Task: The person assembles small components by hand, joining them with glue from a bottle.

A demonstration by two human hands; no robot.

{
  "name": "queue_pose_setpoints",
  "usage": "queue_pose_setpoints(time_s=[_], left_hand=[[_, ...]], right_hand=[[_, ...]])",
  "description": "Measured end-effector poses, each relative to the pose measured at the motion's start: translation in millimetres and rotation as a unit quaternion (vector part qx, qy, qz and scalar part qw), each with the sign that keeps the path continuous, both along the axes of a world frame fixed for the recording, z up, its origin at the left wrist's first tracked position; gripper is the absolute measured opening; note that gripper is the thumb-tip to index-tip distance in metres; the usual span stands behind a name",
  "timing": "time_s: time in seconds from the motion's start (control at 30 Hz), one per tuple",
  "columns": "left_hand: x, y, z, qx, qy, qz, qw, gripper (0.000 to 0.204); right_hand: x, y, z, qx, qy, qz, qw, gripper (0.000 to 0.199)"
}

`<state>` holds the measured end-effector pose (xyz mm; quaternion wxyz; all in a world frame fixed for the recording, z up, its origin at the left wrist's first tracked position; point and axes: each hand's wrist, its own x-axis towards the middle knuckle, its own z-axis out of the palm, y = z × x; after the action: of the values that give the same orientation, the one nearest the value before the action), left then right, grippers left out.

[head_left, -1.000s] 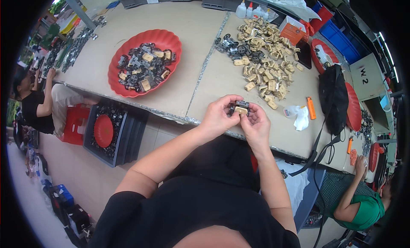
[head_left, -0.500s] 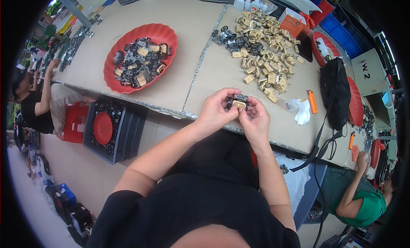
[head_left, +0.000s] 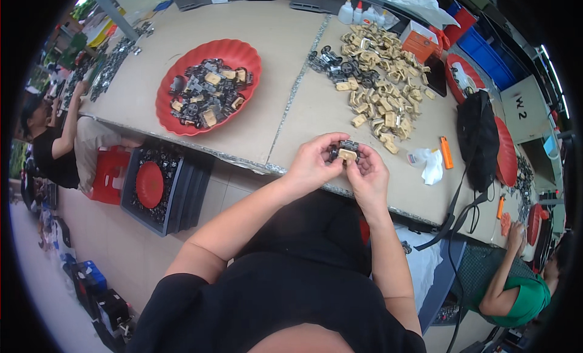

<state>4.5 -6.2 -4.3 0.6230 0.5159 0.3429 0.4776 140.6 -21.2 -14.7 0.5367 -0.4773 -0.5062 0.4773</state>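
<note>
Between my two hands, just over the table's front edge, is a small toy vehicle (head_left: 348, 147) with dark wheels and a tan part on the side facing me. My left hand (head_left: 314, 163) pinches it from the left, and the fingers of my right hand (head_left: 368, 174) close round its other side. Both thumbs press at the tan part. Beyond my hands lies a heap of tan plastic parts (head_left: 388, 104), with several dark wheeled pieces (head_left: 346, 68) at its left. A red scalloped bowl (head_left: 251, 52) to the left holds many dark-and-tan pieces.
An orange utility knife (head_left: 446, 152) and a white crumpled tissue (head_left: 433, 169) lie right of my hands. Glue bottles (head_left: 346, 13) stand at the back. A black bag (head_left: 477, 137) sits at the right edge. Co-workers sit left and right; grey crates (head_left: 188, 192) stand below left.
My view has tilted slightly, so the table things sit a little lower and to the right. Both hands keep their grip on the toy vehicle, with little change in the fingers.
</note>
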Motion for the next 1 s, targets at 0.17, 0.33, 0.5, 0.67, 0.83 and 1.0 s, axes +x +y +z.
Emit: queue_pose_setpoints(time_s=[0.17, 0.33, 0.5, 0.67, 0.83, 1.0], left_hand=[[1.6, 2.0, -1.0, 0.003, 0.003, -0.001, 1.0, 0.038], [3.3, -2.9, -2.0, 0.017, 0.002, 0.017, 1.0, 0.037], [3.1, -3.5, -1.2, 0.037, 0.03, 0.014, 0.999, 0.037], [3.1, -0.3, -5.0, 0.066, 0.05, 0.027, 0.996, 0.037], [3.0, -1.2, -0.2, -0.001, 0.012, 0.018, 1.0, 0.038], [2.6, 0.5, 2.0, 0.006, 0.021, 0.012, 1.0, 0.038]], right_hand=[[-0.6, 1.3, 0.1, -0.007, 0.019, 0.003, 1.0, 0.028], [-0.3, -0.4, 4.3, 0.001, 0.028, -0.006, 1.0, 0.027], [-2.2, -2.8, 8.2, 0.002, 0.016, -0.024, 1.0, 0.025], [-0.7, 0.6, 5.6, -0.016, 0.022, -0.004, 1.0, 0.027], [1.3, 1.3, 5.5, -0.022, 0.057, 0.017, 0.998, 0.029], [3.2, 3.0, 1.9, -0.005, 0.041, 0.016, 0.999, 0.031]])
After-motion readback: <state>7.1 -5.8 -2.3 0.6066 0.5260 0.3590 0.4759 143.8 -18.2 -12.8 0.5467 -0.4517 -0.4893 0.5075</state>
